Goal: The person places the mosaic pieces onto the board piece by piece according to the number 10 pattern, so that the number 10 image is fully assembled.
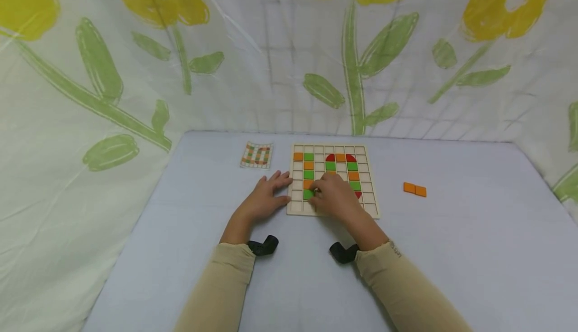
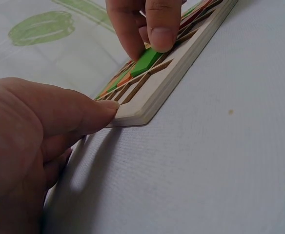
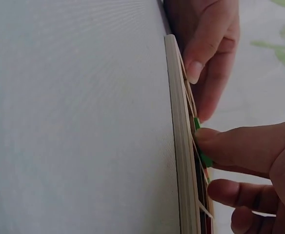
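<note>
A square wooden grid board point(image 1: 295, 206) lies on the table, its cells partly filled with green, orange and red tiles. Over its lower left part, my right hand point(image 1: 336, 196) pinches a green square tile point(image 2: 146, 62) between thumb and finger, low against the grid. My left hand point(image 1: 265, 196) is at the board's left side with fingers loosely extended, its thumb touching the near left corner in the left wrist view. Part of the tile pattern is hidden under the right hand.
A small printed pattern card point(image 1: 256, 155) lies left of the board's far corner. To the right of the board, two orange square tiles point(image 1: 409, 187) lie side by side on the pale cloth. A flowered curtain point(image 1: 280, 71) hangs behind the table's far edge.
</note>
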`<act>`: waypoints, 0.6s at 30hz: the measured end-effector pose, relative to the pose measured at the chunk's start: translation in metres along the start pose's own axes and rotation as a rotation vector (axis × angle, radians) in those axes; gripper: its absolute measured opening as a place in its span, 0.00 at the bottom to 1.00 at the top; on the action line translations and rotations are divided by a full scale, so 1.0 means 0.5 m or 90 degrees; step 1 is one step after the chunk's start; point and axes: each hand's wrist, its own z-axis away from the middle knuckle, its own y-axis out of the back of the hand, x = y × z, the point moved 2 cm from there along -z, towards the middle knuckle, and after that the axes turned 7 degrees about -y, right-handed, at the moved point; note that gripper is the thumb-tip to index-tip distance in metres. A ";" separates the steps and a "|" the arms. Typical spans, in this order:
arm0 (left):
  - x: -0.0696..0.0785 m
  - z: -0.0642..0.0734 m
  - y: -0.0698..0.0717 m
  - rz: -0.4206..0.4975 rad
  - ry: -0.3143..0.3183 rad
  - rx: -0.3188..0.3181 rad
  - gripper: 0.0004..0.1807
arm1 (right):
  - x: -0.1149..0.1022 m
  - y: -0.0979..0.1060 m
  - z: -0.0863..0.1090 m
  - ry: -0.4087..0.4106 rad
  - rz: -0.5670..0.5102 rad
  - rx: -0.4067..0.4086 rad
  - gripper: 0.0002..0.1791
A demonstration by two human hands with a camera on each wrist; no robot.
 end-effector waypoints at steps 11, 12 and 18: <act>0.000 -0.005 0.000 0.006 0.005 0.002 0.30 | 0.009 0.002 0.001 0.000 -0.032 0.001 0.11; 0.000 -0.005 0.000 0.006 0.006 0.003 0.30 | 0.012 0.004 0.001 -0.006 -0.042 -0.002 0.11; 0.000 -0.005 -0.001 0.005 0.000 0.005 0.30 | 0.057 0.036 0.000 -0.061 -0.094 -0.038 0.15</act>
